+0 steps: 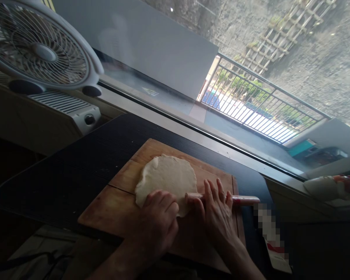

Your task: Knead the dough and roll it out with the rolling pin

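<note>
A flat, roughly round sheet of dough [167, 175] with an uneven edge lies on a wooden board [111, 210]. My left hand [160, 214] is at the dough's near edge, its fingers curled in and closed against it. What lies under those fingers is hidden. Over a wooden rolling pin [246, 200] at the right is my right hand [217, 208], with its fingers laid across the pin and the thumb near its left end. That left end reaches the dough's right edge, and the other end sticks out past the board.
The board rests on a dark table [84, 163] beside a window sill [175, 120]. A fan [43, 52] stands at the upper left above a white ridged unit [70, 107]. A partly blurred packet [277, 256] lies at the lower right. Outside is a railing [259, 97].
</note>
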